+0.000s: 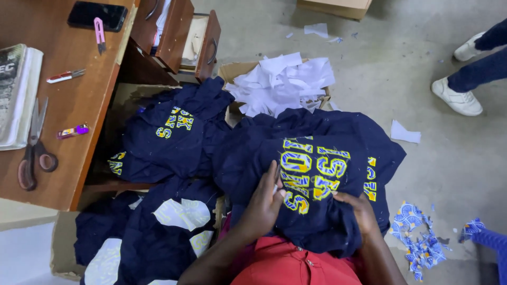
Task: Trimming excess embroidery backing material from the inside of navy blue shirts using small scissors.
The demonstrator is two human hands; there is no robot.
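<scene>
1. Navy cotton shirt with yellow and blue patterned letters (317, 179) lies bunched on the person's lap, over red clothing (296, 264).
2. Left hand (264, 203) rests on the shirt, its fingers pinching a small thin tool (276, 177) beside the letters.
3. Right hand (362, 211) presses the fabric flat, fingers curled together.
4. More navy shirts (169, 137) lie heaped beside the wooden desk (74, 121).

wear: red garment (296, 266) | buttons at front | forearms bare, no sleeves

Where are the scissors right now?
Head view, far left: the scissors lie on the wooden desk, beside the book and left of the purple lighter.
</scene>
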